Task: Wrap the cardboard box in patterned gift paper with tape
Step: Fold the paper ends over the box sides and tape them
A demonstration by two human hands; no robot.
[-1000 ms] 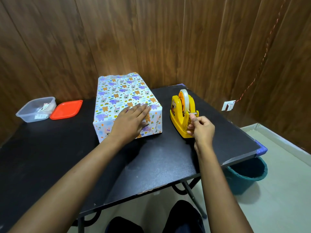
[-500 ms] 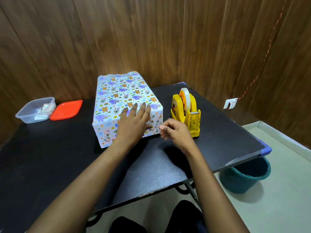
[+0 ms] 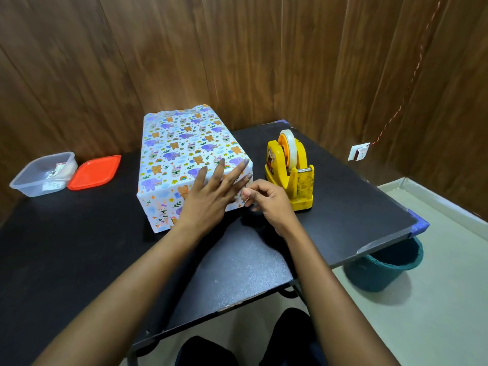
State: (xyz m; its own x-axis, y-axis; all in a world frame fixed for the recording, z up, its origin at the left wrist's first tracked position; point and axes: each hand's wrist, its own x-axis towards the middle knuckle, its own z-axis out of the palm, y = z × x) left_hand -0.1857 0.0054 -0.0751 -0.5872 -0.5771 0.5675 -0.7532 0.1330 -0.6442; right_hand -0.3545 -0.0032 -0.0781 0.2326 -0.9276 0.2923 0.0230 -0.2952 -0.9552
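Note:
The box covered in animal-patterned gift paper (image 3: 182, 151) lies on the black table (image 3: 79, 260). My left hand (image 3: 211, 196) presses flat, fingers straight, on the box's near right corner and front face. My right hand (image 3: 269, 202) is beside that corner with fingers curled, thumb and forefinger pinched together as if on a small clear piece of tape that I cannot make out. The yellow tape dispenser (image 3: 290, 175) with its clear roll stands just right of the box.
A clear plastic tub (image 3: 45, 175) and its orange lid (image 3: 93, 172) sit at the table's far left. A teal bucket (image 3: 385, 268) stands on the floor under the table's right corner. Wood panel walls close the back and right.
My right hand left the dispenser's cutter and moved left to the box's near right corner. The left hand stayed pressed on the paper.

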